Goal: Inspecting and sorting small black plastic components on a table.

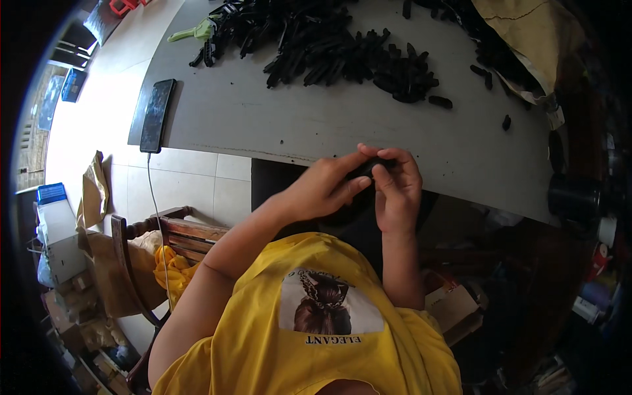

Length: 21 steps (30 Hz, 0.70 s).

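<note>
Just off the table's near edge, my two hands are together around a small dark, elongated piece (372, 166). My left hand (327, 185) pinches it from the left, with thumb and fingers closed. From the other side my right hand (399, 192) grips it, the thumb bent over it and the fingers curled behind. Most of the piece is covered, so its exact kind cannot be made out. Farther off on the grey table (237, 125) lies a large heap of small black elongated pieces (322, 49). One black piece (440, 102) lies apart, near the heap's right end.
A phone (158, 115) with a white charging cable lies at the table's left edge. A light green plastic item (192, 31) touches the heap's left side. At the far right stands an open brown paper sack (526, 33). A wooden chair (191, 234) is to my left.
</note>
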Each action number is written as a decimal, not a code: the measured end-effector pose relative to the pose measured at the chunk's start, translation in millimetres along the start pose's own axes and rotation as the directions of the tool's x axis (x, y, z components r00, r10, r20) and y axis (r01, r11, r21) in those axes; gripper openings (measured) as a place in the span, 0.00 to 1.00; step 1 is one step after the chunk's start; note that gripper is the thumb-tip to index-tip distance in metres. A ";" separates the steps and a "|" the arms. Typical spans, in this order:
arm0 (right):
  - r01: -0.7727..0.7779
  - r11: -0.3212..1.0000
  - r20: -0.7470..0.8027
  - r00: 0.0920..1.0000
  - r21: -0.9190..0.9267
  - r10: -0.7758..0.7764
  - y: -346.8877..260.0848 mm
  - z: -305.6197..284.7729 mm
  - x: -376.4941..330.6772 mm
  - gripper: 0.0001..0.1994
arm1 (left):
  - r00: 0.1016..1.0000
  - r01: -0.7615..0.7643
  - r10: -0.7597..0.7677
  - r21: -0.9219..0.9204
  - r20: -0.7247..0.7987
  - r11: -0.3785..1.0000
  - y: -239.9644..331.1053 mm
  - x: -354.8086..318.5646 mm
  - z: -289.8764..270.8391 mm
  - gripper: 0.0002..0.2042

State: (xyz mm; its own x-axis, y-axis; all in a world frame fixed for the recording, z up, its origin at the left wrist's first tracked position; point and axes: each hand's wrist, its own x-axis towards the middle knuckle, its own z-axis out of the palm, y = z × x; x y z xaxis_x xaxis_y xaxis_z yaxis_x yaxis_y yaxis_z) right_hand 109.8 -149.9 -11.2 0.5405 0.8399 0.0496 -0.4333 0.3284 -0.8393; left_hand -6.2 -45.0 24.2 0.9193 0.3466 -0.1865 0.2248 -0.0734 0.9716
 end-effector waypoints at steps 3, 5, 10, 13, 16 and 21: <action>0.039 0.998 -0.225 0.973 -0.058 -0.052 -10.8 -18.6 25.2 0.15 | 0.826 -0.302 0.531 0.648 -0.188 0.699 -26.9 32.3 -24.4 0.16; 0.031 0.778 -0.334 0.892 -0.628 -0.305 -17.4 -52.9 58.5 0.16 | 0.682 -0.013 0.583 0.790 -0.441 0.613 -37.8 54.8 -51.1 0.13; -0.091 -0.170 -0.006 0.894 -0.981 -0.448 -25.5 -107.8 100.2 0.14 | 0.662 0.197 0.551 0.827 -0.508 0.526 -43.5 83.9 -81.5 0.10; -0.090 -0.129 -0.029 0.911 -0.988 -0.411 -25.2 -107.6 90.8 0.13 | 0.680 0.220 0.512 0.812 -0.525 0.541 -50.0 75.4 -89.0 0.08; -0.052 0.332 -0.153 0.946 -0.942 -0.286 -26.5 -86.9 64.9 0.13 | 0.695 0.195 0.385 0.675 -0.607 0.712 -46.8 58.1 -81.3 0.06; 0.389 0.447 0.332 0.921 -0.806 -0.202 -21.1 -6.9 34.2 0.10 | 0.829 -0.076 0.232 0.309 -0.508 0.948 -17.0 29.1 -31.2 0.08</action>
State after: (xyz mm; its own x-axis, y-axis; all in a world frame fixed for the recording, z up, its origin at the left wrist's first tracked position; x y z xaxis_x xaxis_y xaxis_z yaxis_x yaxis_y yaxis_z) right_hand 142.4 -131.2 4.4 0.3457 0.8510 0.3954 0.5975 0.1253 -0.7920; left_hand 6.7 -4.5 6.8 0.6503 0.7457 0.1450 0.2432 -0.3852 0.8902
